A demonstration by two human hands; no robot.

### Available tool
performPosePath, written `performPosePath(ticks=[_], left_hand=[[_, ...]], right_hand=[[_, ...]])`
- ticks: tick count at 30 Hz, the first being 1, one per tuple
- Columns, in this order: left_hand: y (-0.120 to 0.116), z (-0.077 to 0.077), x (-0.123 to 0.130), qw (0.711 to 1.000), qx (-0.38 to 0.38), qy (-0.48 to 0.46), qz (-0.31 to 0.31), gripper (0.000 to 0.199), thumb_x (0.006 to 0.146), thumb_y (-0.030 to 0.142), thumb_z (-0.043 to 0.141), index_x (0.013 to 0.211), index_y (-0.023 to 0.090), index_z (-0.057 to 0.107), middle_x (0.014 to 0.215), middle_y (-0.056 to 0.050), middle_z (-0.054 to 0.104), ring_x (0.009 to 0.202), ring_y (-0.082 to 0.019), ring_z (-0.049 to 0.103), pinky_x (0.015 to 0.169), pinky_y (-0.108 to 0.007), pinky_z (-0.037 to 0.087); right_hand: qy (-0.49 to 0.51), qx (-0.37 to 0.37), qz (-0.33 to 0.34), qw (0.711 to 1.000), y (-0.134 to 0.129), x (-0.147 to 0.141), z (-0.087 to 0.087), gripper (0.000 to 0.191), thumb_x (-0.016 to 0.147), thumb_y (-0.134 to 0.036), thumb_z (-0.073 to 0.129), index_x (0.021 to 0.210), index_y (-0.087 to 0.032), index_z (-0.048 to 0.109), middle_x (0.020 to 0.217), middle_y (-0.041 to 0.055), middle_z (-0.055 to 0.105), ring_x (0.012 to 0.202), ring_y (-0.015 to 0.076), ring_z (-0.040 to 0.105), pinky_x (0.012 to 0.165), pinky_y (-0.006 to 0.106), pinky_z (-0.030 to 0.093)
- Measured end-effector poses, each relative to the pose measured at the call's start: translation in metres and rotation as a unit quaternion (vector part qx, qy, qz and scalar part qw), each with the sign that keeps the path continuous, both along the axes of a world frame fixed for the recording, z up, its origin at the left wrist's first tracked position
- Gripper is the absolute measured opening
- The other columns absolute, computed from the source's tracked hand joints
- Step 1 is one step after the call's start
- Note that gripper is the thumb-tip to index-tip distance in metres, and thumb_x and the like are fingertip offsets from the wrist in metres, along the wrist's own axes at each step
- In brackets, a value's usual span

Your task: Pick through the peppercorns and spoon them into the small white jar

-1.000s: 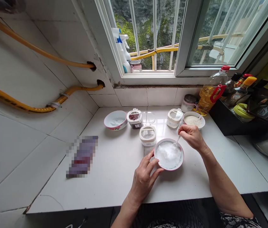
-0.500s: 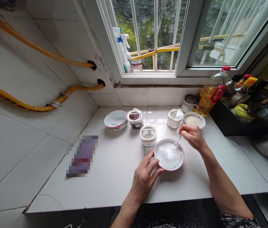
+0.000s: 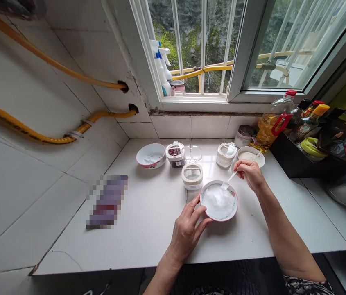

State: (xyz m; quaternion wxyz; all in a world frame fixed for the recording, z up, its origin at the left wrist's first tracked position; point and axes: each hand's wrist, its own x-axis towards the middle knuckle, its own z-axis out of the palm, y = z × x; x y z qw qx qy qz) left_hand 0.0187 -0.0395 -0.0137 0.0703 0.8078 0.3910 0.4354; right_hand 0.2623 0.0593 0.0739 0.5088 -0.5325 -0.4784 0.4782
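Note:
A bowl [image 3: 236,210] of white granular powder [image 3: 217,203] sits on the white counter. My left hand [image 3: 188,223] grips its left rim, thumb at the near side and fingers along the outside. Between the fingertips of my right hand [image 3: 249,173] is the handle of a small white spoon [image 3: 228,181]; its head is over the far right part of the powder. Just behind the bowl stands a small clear jar [image 3: 192,177] with a white rim. A second bowl [image 3: 260,160], holding pale grains, is beyond my right hand.
Along the back are a white bowl [image 3: 150,156], a jar of dark red beans [image 3: 176,154] with its lid up, and another clear jar [image 3: 226,154]. An oil bottle [image 3: 266,130] and a black box [image 3: 289,159] of bottles stand right. A blurred purple packet [image 3: 107,202] lies left.
My right hand has risen slightly and moved a little to the right, drawing the spoon up so more of it shows. My left hand keeps its hold on the bowl.

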Motion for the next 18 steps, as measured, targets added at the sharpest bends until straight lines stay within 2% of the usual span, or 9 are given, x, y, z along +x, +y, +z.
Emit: performPosePath(ticks=[5,8,11,13,15,18], left_hand=[[0.0,0.0,0.0,1.0,0.003,-0.002,0.0,0.016,0.101,0.033,0.053,0.11,0.02,0.058,0.133,-0.017,0.061,0.121,-0.026,0.064,0.092,-0.035,0.058],[0.0,0.001,0.0,1.0,0.003,-0.002,-0.003,0.017,0.101,0.033,0.052,0.11,0.02,0.058,0.133,-0.018,0.061,0.121,-0.026,0.064,0.092,-0.036,0.059],[0.0,0.002,0.0,1.0,0.001,-0.001,-0.007,0.017,0.102,0.033,0.051,0.11,0.019,0.058,0.135,-0.018,0.06,0.123,-0.026,0.063,0.093,-0.036,0.058],[0.0,0.001,0.0,1.0,-0.001,0.0,-0.006,0.017,0.101,0.032,0.052,0.111,0.02,0.058,0.136,-0.018,0.06,0.123,-0.027,0.063,0.094,-0.036,0.058],[0.0,0.001,-0.001,1.0,-0.004,0.0,-0.006,0.017,0.101,0.031,0.053,0.112,0.02,0.058,0.136,-0.018,0.059,0.123,-0.027,0.063,0.095,-0.036,0.058],[0.0,0.0,-0.001,1.0,-0.004,-0.003,-0.007,0.016,0.1,0.029,0.054,0.112,0.02,0.059,0.136,-0.017,0.06,0.122,-0.026,0.063,0.095,-0.036,0.058]], right_hand=[[0.071,0.004,-0.006,0.997,-0.001,-0.022,-0.003,0.007,0.057,-0.022,0.06,0.057,-0.018,0.065,0.046,-0.0019,0.051,0.045,0.0101,0.043,0.046,0.025,0.031],[0.087,0.049,-0.012,0.995,-0.003,-0.043,-0.008,0.008,0.063,-0.025,0.062,0.065,-0.018,0.066,0.051,-0.0015,0.057,0.05,0.012,0.05,0.051,0.026,0.039],[0.039,0.137,-0.015,0.99,-0.007,-0.058,-0.013,0.01,0.075,-0.026,0.06,0.078,-0.02,0.067,0.061,-0.0005,0.063,0.058,0.0144,0.057,0.059,0.029,0.046],[-0.048,0.212,-0.01,0.976,-0.01,-0.063,-0.016,0.01,0.084,-0.024,0.058,0.086,-0.021,0.067,0.07,0.001,0.067,0.065,0.0161,0.061,0.065,0.031,0.049],[-0.173,0.303,0.022,0.937,-0.012,-0.065,-0.019,0.014,0.09,-0.018,0.054,0.092,-0.021,0.067,0.077,0.0031,0.071,0.071,0.0176,0.063,0.072,0.034,0.05],[-0.331,0.423,0.095,0.838,-0.013,-0.064,-0.019,0.023,0.092,-0.009,0.047,0.095,-0.02,0.067,0.083,0.0058,0.074,0.073,0.0189,0.063,0.08,0.038,0.049]])
